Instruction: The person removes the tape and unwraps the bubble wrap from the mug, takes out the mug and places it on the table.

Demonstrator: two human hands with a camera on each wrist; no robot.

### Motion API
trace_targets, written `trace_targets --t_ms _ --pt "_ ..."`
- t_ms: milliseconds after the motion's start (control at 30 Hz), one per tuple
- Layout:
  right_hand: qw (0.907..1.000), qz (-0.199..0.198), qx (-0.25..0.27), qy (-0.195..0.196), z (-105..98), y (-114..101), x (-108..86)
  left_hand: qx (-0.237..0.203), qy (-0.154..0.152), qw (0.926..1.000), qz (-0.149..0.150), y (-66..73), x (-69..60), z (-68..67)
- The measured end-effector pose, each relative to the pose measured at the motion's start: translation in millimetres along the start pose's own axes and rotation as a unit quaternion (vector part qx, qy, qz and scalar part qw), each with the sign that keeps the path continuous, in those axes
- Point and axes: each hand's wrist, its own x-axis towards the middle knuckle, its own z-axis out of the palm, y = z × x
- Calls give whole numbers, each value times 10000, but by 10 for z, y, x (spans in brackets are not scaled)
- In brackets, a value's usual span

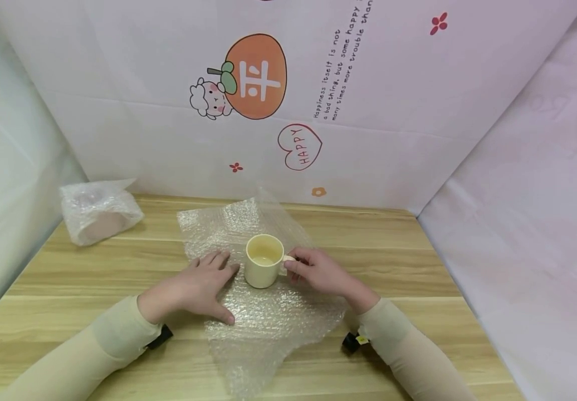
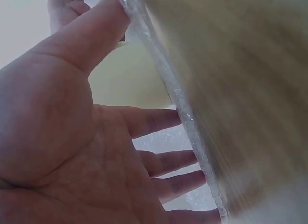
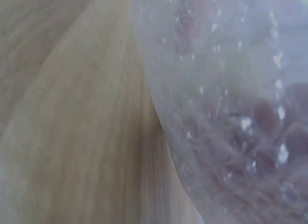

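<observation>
A cream mug [image 1: 261, 273] stands upright on a sheet of bubble wrap [image 1: 273, 317], its handle facing right. My right hand [image 1: 321, 271] pinches that handle with thumb and fingers. To the left of the mug, my left hand [image 1: 200, 287] rests with spread fingers on the bubble wrap. In the left wrist view, the fingertips [image 2: 166, 119] of this hand touch the wrap's edge, and the mug's pale side [image 2: 130, 74] shows behind the thumb. Bubble wrap [image 3: 211, 113] covers much of the right wrist view, blurring the hand behind it.
A bubble-wrapped bundle [image 1: 99, 214] lies at the table's back left; its contents are indistinct. The wood-grain table [image 1: 379, 245] meets a printed white sheet [image 1: 379, 139] at the back. Pale sheets hang at both sides.
</observation>
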Motion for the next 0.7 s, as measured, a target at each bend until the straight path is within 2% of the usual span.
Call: trace_targets --t_ms 133,267,433,700 --pt "10000 40 -53 73 -68 16 -3 46 -35 10000 11 4 -5 2" --pt "9996 27 137 235 -200 35 -14 40 -69 10000 -3 -4 -1 14" --pt "9962 87 321 799 -456 146 -36 39 -94 9999 -10 -18 8 25" --pt "9856 215 520 1593 -975 377 -132 18 -83 10000 -3 5 -8 26"
